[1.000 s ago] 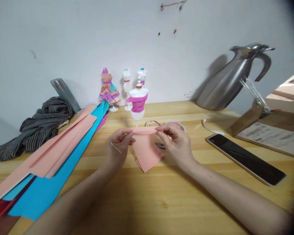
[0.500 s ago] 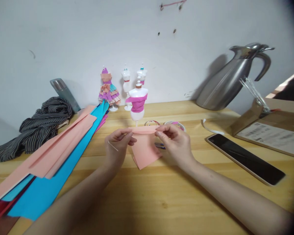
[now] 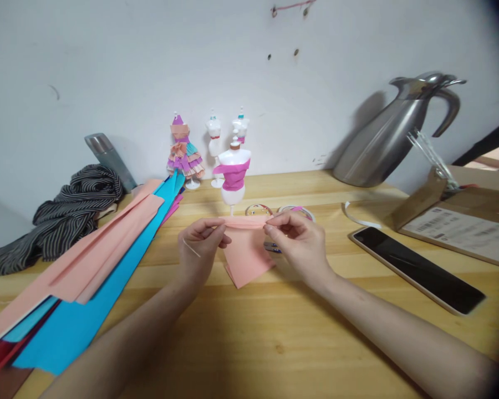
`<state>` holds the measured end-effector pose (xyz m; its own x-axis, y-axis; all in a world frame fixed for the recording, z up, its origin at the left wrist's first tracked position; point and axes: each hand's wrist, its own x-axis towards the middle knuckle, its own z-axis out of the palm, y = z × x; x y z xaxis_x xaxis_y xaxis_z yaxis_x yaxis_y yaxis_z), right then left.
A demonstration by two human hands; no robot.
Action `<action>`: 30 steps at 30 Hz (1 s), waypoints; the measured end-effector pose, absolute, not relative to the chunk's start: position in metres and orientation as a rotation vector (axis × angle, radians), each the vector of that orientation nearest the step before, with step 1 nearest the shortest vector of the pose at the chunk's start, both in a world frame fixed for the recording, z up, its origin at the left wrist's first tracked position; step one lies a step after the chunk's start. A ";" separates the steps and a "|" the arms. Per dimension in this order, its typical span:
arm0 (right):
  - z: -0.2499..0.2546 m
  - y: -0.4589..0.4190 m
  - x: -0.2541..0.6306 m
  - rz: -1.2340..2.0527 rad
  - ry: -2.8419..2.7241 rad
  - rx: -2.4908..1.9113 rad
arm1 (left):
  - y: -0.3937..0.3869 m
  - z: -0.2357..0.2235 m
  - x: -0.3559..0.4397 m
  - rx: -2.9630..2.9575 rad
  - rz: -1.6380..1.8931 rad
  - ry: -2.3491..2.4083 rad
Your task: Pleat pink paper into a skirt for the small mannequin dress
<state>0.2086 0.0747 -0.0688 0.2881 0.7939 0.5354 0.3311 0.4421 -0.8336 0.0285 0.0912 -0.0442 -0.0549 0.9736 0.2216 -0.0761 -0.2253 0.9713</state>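
Note:
A narrow folded strip of salmon-pink crepe paper [image 3: 245, 222] is stretched between my two hands. At its left end, my left hand [image 3: 199, 244] pinches it between thumb and fingers; a thin pale strip sticks out across that hand. My right hand [image 3: 301, 238] pinches the other end. Below, a salmon-pink paper piece [image 3: 249, 257] lies on the table. The blue-handled tool [image 3: 272, 247] beside it is partly hidden by my right hand. Just behind the strip stands a small white mannequin [image 3: 233, 158] with magenta paper wrapped around its chest.
Crepe paper sheets [image 3: 108, 238] and a striped cloth [image 3: 75, 205] lie left. A dressed mannequin [image 3: 185, 149] stands near the wall. Tape rolls [image 3: 296, 210] sit behind my right hand. A phone [image 3: 418, 269], a cardboard box [image 3: 461, 221] and a steel jug [image 3: 386, 133] are right.
The strip between my fingers looks more creased and slightly narrower. My right hand has shifted a touch to the right, while my left hand is almost still.

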 end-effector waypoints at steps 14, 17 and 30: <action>-0.073 0.076 0.212 0.363 -1.383 -1.090 | 0.095 -0.049 0.027 1.415 1.526 1.072; -0.074 0.076 0.213 0.298 -1.431 -1.076 | 0.096 -0.049 0.027 1.433 1.517 1.114; -0.069 0.076 0.213 0.022 -1.601 -1.085 | 0.098 -0.057 0.024 1.549 1.508 1.196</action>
